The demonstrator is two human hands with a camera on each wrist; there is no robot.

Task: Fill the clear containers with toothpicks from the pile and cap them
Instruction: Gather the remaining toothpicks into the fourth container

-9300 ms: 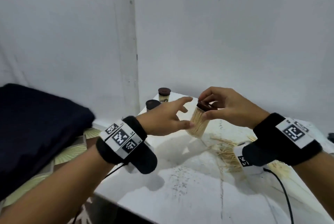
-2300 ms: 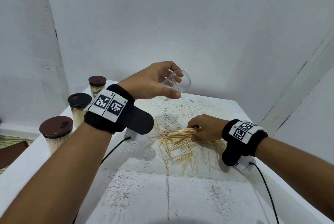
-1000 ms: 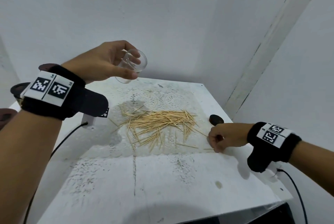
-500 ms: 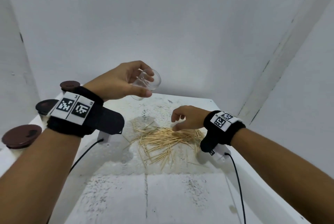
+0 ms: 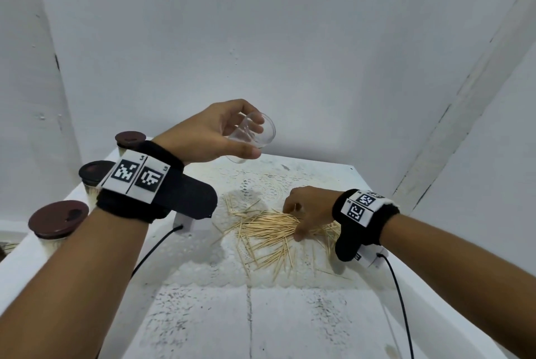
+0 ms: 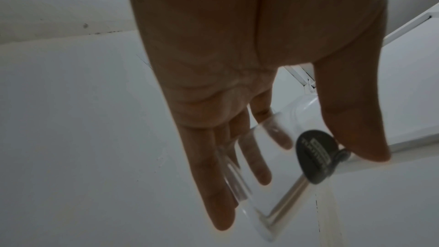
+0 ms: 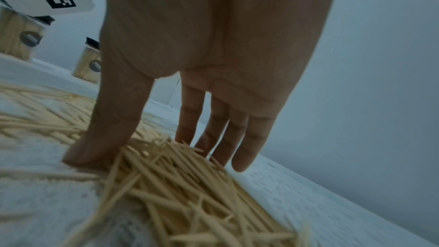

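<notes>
Right hand [image 5: 307, 211] is back on the toothpick pile [image 5: 269, 231]. A second ago it was off near the surface's right edge beside a loose dark cap, fingers curled; that cap is out of the head view now. Grip now: thumb planted on the surface at the pile's near side, fingers straight and spread over the far side, bracketing a bunch but not yet closed on it. Read: the gathering step has restarted and nothing is lifted yet.

Left hand [image 5: 214, 135] hasn't moved: it holds the clear container [image 5: 255, 134] in the air above the far part of the surface, thumb on one wall and fingers round the other, tilted with its mouth toward the right hand. It looks empty and has no cap on.

Three capped containers stand along the left edge: near one [image 5: 55, 222], middle one [image 5: 92, 176], far one [image 5: 129, 141]. All have dark brown caps and toothpicks inside. So three are done, the fourth is waiting for its first load, and plenty of the pile is left mid-surface on the lace-patterned cover.
</notes>
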